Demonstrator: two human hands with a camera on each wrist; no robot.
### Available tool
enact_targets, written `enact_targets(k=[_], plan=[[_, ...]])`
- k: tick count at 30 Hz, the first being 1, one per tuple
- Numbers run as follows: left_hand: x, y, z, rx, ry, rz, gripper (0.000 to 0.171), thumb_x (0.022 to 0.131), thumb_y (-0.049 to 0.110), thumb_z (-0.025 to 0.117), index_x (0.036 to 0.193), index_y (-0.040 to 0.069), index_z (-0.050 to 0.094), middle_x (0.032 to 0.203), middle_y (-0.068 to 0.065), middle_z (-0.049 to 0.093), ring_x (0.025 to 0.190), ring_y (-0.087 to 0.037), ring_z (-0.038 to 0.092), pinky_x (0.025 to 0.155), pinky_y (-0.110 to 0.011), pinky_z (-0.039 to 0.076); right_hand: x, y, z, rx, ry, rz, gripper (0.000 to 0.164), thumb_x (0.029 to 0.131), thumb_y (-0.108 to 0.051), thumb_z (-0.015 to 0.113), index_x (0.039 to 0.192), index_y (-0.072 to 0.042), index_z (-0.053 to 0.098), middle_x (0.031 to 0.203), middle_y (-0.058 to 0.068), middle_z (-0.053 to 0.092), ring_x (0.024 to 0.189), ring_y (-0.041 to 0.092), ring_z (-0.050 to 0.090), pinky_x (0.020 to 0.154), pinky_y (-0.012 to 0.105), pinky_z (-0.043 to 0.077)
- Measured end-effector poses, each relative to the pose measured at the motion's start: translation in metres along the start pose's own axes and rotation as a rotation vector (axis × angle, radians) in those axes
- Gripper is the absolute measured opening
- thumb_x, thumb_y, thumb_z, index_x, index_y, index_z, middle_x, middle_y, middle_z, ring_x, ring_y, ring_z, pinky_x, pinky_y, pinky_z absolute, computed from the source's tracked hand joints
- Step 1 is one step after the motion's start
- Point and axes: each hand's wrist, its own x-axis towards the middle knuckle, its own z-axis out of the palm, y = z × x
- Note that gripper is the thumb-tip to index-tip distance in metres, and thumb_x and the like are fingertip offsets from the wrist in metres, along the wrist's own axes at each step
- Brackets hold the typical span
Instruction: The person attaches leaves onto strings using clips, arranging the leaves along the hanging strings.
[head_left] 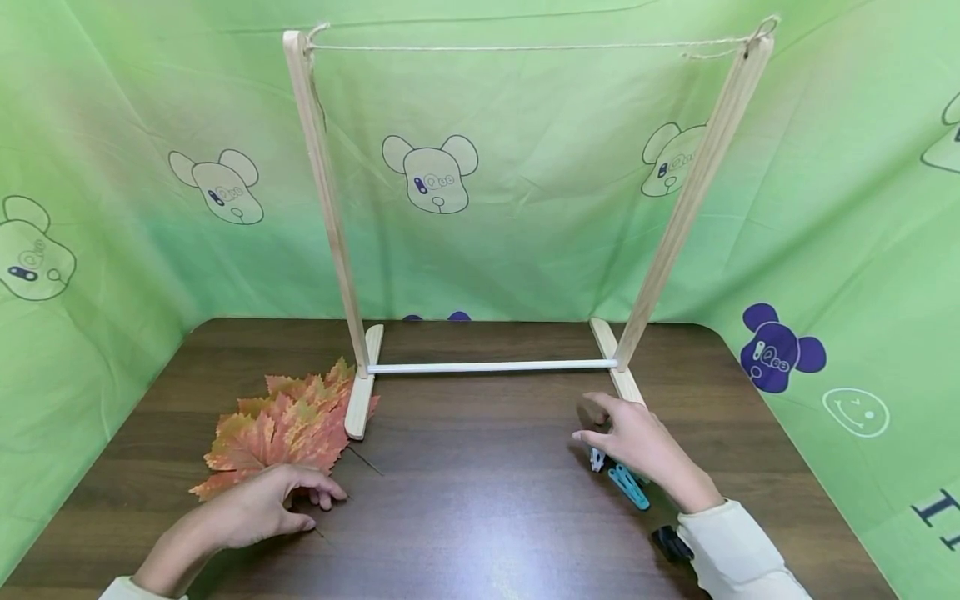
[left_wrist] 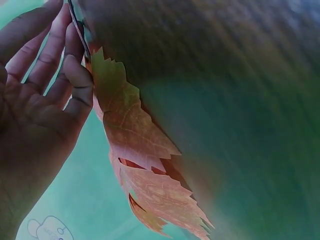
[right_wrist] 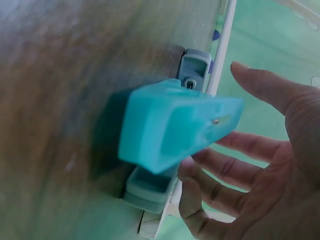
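My left hand (head_left: 258, 504) rests low over the table at the near edge of a fanned pile of red-orange maple leaves (head_left: 281, 429). Its fingers are loosely bent, with a gap between thumb and forefinger. A thin leaf stem (left_wrist: 79, 30) runs alongside the fingers in the left wrist view. Over the clips at the right hovers my right hand (head_left: 637, 437), thumb and fingers spread apart and holding nothing. Below it lie a teal clothespin (head_left: 628, 487) and a pale grey-blue one (head_left: 597, 459). In the right wrist view the teal clothespin (right_wrist: 170, 125) stands between grey-blue clip ends (right_wrist: 195, 67).
A wooden frame stands at the back, with a left post (head_left: 322, 183), a right post (head_left: 693, 192) and a white crossbar (head_left: 487, 367). Twine (head_left: 525, 48) is strung between the post tops. The left foot (head_left: 360, 408) overlaps the leaves. A small black object (head_left: 670, 543) lies by the right sleeve.
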Motion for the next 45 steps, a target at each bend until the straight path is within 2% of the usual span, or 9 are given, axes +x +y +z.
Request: enact_targets(k=[5,12,27,38,45], plan=[[-0.0003,0.0,0.0001,-0.011,-0.007,-0.008,0.035,0.087,-0.002,0.079,0.117,0.014,0.076,0.102,0.01,0.071,0.096,0.001,0.063,0.078,-0.022,0.055,0.0003,-0.0007,-0.0005,-0.048,-0.005,0.035,0.063,0.087,-0.036,0.084,0.137,-0.004,0.064,0.095,0.003,0.065,0.078,0.017,0.057,0.063,0.036,0.047],[0.0005,0.0002,0.0001,-0.011,-0.011,-0.01,0.039,0.086,-0.01,0.073,0.117,0.013,0.076,0.097,0.012,0.067,0.092,0.002,0.059,0.076,-0.02,0.053,0.0006,-0.0001,-0.0012,-0.064,-0.025,0.059,0.067,0.085,-0.034,0.086,0.14,-0.005,0.063,0.093,0.002,0.064,0.078,0.017,0.058,0.061,0.037,0.047],[0.0056,0.0028,0.0001,-0.005,-0.034,-0.023,0.041,0.083,-0.017,0.07,0.113,0.011,0.077,0.089,0.013,0.063,0.084,0.004,0.057,0.07,-0.019,0.052,0.0038,0.002,0.0018,-0.043,-0.023,0.002,0.062,0.08,-0.018,0.088,0.134,0.002,0.063,0.083,0.002,0.06,0.074,0.017,0.055,0.068,0.041,0.05],[0.0067,0.0062,0.0008,0.001,-0.061,-0.05,0.043,0.081,-0.019,0.068,0.112,0.012,0.074,0.084,0.014,0.06,0.079,0.003,0.055,0.069,-0.019,0.051,0.0048,0.0005,0.0028,-0.018,-0.042,-0.004,0.058,0.082,-0.009,0.084,0.133,0.007,0.061,0.083,0.005,0.058,0.073,0.017,0.052,0.067,0.035,0.047],[0.0084,0.0058,-0.0004,0.054,-0.068,-0.009,0.043,0.08,-0.017,0.069,0.111,0.013,0.072,0.084,0.014,0.059,0.079,0.006,0.053,0.067,-0.019,0.05,0.0042,0.0002,0.0022,-0.018,-0.032,-0.012,0.055,0.081,-0.005,0.08,0.132,0.007,0.062,0.084,0.006,0.06,0.074,0.019,0.055,0.068,0.037,0.049]])
